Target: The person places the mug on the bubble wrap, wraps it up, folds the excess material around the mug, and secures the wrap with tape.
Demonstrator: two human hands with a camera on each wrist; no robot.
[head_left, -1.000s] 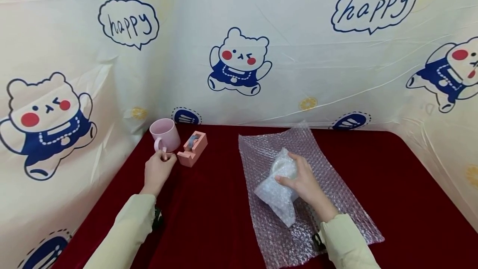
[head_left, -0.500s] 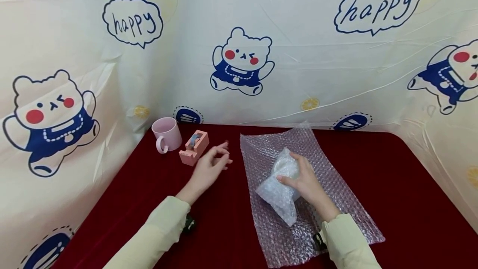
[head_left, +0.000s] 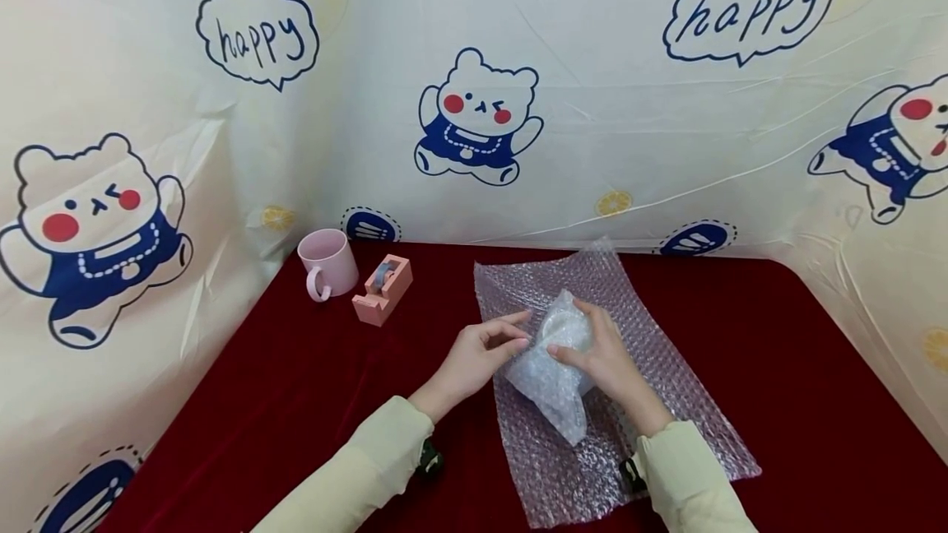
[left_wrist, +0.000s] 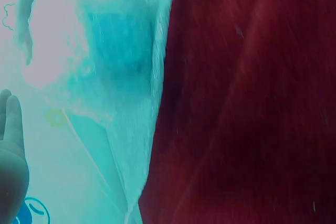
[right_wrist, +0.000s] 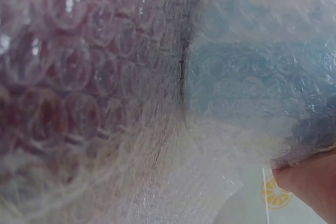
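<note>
From the head view, I saw the right hand [head_left: 611,364], right of centre, gripping a bubble-wrapped bundle [head_left: 551,377] over a flat bubble-wrap sheet [head_left: 541,471]. The left hand [head_left: 470,360] was just beside the bundle's left edge, thumb and forefinger close; whether they pinched anything I couldn't tell. The left-wrist view, washed out, had the bundle at upper left. In the right-wrist view, a finger [right_wrist: 310,182] met wrap at lower right. They seemed to be securing the wrapping; next probably called for steadying the bundle and pressing its fold down.
</note>
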